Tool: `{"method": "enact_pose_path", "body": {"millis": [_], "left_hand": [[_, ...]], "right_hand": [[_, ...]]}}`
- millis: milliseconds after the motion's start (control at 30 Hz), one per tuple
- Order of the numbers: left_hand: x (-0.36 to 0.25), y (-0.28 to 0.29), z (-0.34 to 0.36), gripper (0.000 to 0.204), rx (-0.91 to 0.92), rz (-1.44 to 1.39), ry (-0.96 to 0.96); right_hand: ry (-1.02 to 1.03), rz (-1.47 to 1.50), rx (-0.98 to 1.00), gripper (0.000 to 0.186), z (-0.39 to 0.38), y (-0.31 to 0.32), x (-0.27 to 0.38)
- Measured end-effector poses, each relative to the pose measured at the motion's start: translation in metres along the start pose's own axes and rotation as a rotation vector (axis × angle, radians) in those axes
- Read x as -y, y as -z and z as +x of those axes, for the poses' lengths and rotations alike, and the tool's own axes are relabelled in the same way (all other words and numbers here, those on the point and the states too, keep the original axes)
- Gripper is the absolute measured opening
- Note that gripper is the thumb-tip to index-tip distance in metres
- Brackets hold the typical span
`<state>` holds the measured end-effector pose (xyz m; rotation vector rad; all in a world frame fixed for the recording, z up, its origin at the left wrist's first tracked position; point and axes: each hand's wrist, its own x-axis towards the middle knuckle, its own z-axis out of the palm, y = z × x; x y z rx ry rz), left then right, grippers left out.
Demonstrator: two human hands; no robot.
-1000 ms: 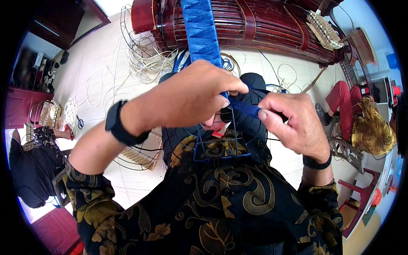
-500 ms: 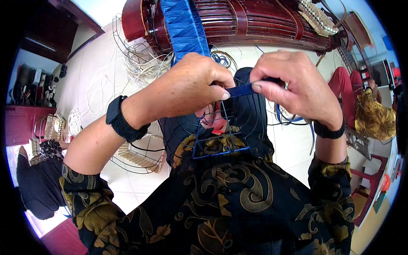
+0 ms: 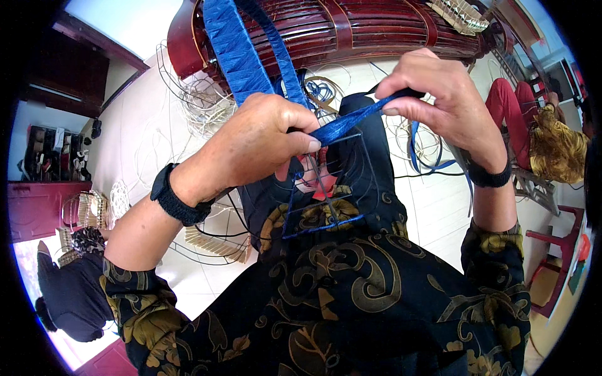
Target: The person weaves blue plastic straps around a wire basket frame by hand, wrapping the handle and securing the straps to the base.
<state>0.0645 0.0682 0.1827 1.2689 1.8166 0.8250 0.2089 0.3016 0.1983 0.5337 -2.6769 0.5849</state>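
Observation:
A blue ribbon (image 3: 348, 124) runs taut and slightly twisted between my hands. My left hand (image 3: 273, 128) pinches one end of the stretch between thumb and curled fingers. Higher and to the right, my right hand (image 3: 433, 100) grips the other end the same way. Under the ribbon, a dark wire frame (image 3: 335, 188) rests on my lap, with blue wrapping along its near lower edge. Beyond my left hand rises a wide band wrapped in blue (image 3: 235, 53); how it joins the frame is hidden by that hand. Loose blue ribbon (image 3: 433, 168) hangs below my right hand.
A dark red slatted bench (image 3: 313, 28) stands ahead, with a pale slatted piece (image 3: 461, 15) on it. Tangled pale cord (image 3: 204, 103) lies on the tiled floor at left. One person (image 3: 78, 291) is at lower left, another (image 3: 552, 147) at right. A red stool (image 3: 558, 263) stands lower right.
My hands have moved apart, the right one up and rightward, the left slightly left. More ribbon shows between them. The wide blue band has shifted left, and a second blue strip shows beside it.

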Motion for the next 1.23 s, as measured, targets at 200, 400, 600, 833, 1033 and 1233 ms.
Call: {"method": "enact_pose_path", "body": {"millis": [200, 400, 600, 833, 1033, 1233], "left_hand": [[-0.001, -0.004, 0.002, 0.005, -0.011, 0.022, -0.124], [0.0, -0.009, 0.005, 0.007, -0.047, -0.056, -0.162], [-0.012, -0.004, 0.006, 0.009, 0.004, -0.212, 0.042], [-0.012, -0.005, 0.005, 0.013, -0.053, -0.244, 0.068], [-0.011, -0.006, 0.002, 0.013, -0.037, -0.258, 0.032], [-0.003, -0.005, 0.002, 0.014, -0.02, -0.194, -0.018]], "right_hand": [[0.005, -0.171, -0.108, 0.014, -0.015, 0.007, 0.008], [0.032, -0.275, -0.242, 0.014, -0.015, 0.002, 0.011], [0.006, -0.231, -0.281, 0.014, -0.018, -0.013, 0.015], [-0.106, -0.082, -0.194, 0.014, -0.02, -0.019, 0.02], [-0.258, 0.393, 0.05, 0.025, -0.003, -0.024, 0.032], [-0.354, 0.367, 0.276, 0.026, 0.003, -0.016, 0.025]]}}
